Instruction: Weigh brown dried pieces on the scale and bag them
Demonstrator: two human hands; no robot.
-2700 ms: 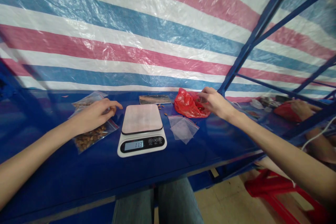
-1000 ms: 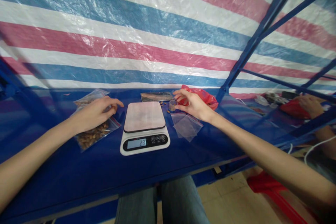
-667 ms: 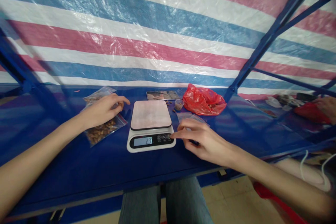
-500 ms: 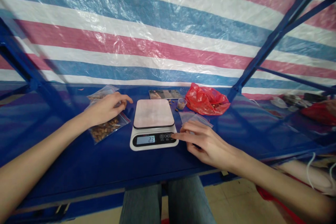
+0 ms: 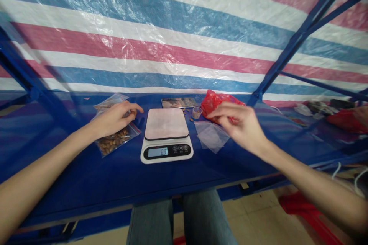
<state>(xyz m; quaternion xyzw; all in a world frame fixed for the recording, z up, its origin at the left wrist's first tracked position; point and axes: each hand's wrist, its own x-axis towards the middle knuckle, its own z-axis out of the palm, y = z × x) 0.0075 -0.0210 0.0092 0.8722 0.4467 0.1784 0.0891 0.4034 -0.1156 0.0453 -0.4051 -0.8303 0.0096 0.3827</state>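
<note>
A white kitchen scale (image 5: pixel 166 124) stands in the middle of the blue table, its plate bare and its display lit. My left hand (image 5: pixel 118 118) rests on clear zip bags (image 5: pixel 110 143) of brown, nut-like pieces, index finger stretched out and nothing gripped. Over the right side hovers my right hand (image 5: pixel 240 124), slightly blurred, its thumb and fingers apart and nothing seen in them. Behind it lies a red plastic bag (image 5: pixel 209 103), partly hidden by the fingers. Flat, clear zip bags (image 5: pixel 212 138) lie left of this hand, and a small clear cup (image 5: pixel 197 113) stands near the red bag.
A phone-like dark, shiny slab (image 5: pixel 178 102) lies behind the scale, with a few brown pieces near it. Blue metal posts (image 5: pixel 287 51) and a striped plastic sheet (image 5: pixel 161 53) border the table. Farther right lies another red bag (image 5: pixel 349 122) beside someone's hand.
My right hand has lifted off the scale's buttons and moved right and up toward the red bag, uncovering the flat zip bags. The display digits differ. My left hand stays on its bags.
</note>
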